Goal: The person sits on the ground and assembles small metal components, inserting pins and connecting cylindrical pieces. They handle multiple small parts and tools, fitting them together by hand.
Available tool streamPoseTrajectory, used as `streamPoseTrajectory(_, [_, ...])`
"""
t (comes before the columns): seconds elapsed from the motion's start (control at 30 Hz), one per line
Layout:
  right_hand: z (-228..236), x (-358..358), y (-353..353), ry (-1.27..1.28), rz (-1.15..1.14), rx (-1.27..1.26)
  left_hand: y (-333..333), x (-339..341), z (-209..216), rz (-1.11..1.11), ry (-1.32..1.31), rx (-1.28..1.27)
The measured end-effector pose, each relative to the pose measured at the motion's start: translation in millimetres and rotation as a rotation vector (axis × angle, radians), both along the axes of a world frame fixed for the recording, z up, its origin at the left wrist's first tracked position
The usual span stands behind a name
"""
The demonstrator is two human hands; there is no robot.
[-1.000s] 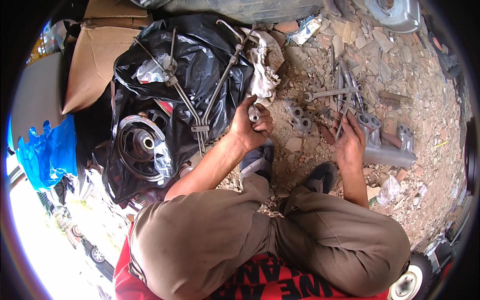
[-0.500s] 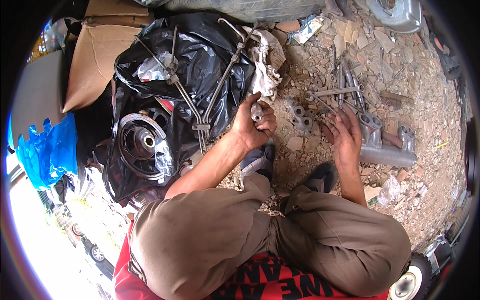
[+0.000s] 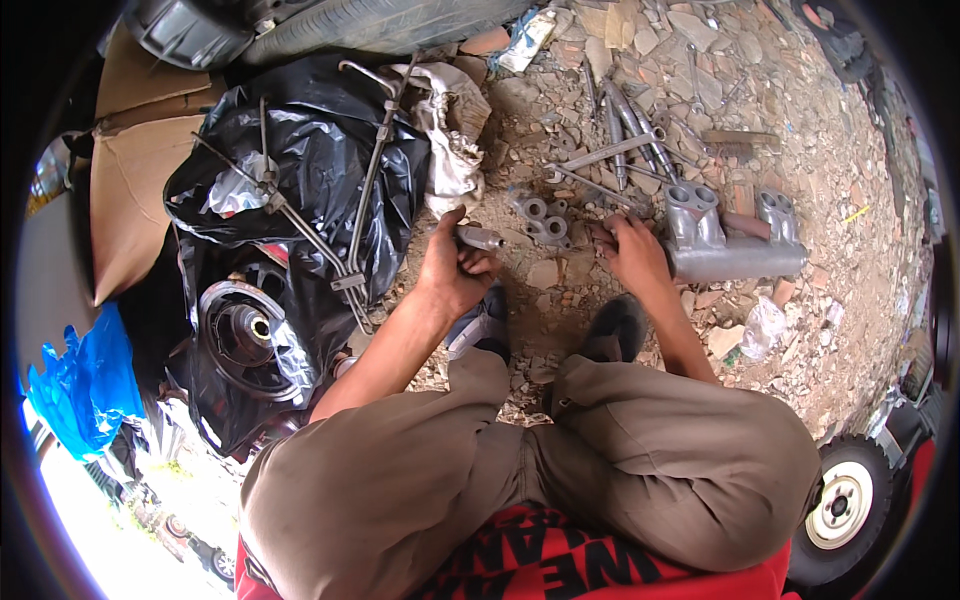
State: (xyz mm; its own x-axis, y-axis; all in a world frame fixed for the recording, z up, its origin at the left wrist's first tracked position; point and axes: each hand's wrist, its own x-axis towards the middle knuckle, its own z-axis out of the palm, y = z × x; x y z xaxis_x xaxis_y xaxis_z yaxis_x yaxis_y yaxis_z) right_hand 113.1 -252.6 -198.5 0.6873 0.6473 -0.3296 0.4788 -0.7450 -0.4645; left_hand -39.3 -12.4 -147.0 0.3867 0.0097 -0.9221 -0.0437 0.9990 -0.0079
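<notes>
My left hand (image 3: 452,268) is closed round a short, grey cylindrical metal part (image 3: 481,238), its narrower end pointing right. My right hand (image 3: 638,252) is low over the ground, fingers bent together around or against a small brownish thing that I cannot make out. Between the hands, slightly farther off, lies a grey metal flange piece (image 3: 547,221) with round holes. Just right of my right hand rests a grey metal manifold (image 3: 738,262) with paired round ports. Beyond my right fingers lie a spanner (image 3: 605,152) and several slender metal cylinders (image 3: 630,118).
Bent metal pipes (image 3: 312,240) lie over a black plastic bag (image 3: 330,135) at the left, near a round metal housing (image 3: 222,330). A whitish cloth (image 3: 452,150) lies beside the bag. A wheel (image 3: 838,505) stands at the lower right. Broken stones cover the ground.
My right hand has come down from a raised, spread pose, and its fingers have closed near the ground. The metal part in my left hand now points more sideways. The whole view has shifted.
</notes>
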Motion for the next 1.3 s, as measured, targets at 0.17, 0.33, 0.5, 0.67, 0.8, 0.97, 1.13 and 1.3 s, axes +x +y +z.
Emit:
streamPoseTrajectory(0.17, [11.8, -3.5, 9.6, -0.097, 0.078, 0.364, 6.6, -0.1, 10.0, -0.006, -0.046, 0.017])
streamPoseTrajectory(0.33, [96.4, -11.1, 44.1, 0.268, 0.045, 0.541, 12.4, 6.5, 19.6, 0.01, -0.026, 0.069])
streamPoseTrajectory(0.5, [122.6, -26.6, 62.4, 0.444, 0.134, 0.745, 7.5, 11.3, 30.5, -0.009, 0.023, 0.17])
streamPoseTrajectory(0.67, [124.5, -37.7, 67.1, 0.365, 0.188, 0.752, 3.4, 13.7, 37.6, -0.015, 0.071, 0.225])
streamPoseTrajectory(0.8, [123.7, -41.3, 70.4, 0.279, 0.154, 0.81, 2.9, 9.0, 29.0, -0.028, 0.032, 0.212])
streamPoseTrajectory(0.97, [117.7, -39.6, 67.8, 0.168, 0.11, 0.819, 2.4, 9.4, 25.0, -0.053, 0.013, 0.231])
streamPoseTrajectory(1.13, [137.2, -41.1, 74.5, 0.236, 0.012, 0.788, 3.0, 9.0, 28.5, -0.059, 0.034, 0.238])
streamPoseTrajectory(1.3, [122.3, -45.6, 72.9, 0.354, 0.011, 0.817, 1.3, 10.1, 31.2, -0.037, 0.059, 0.261])
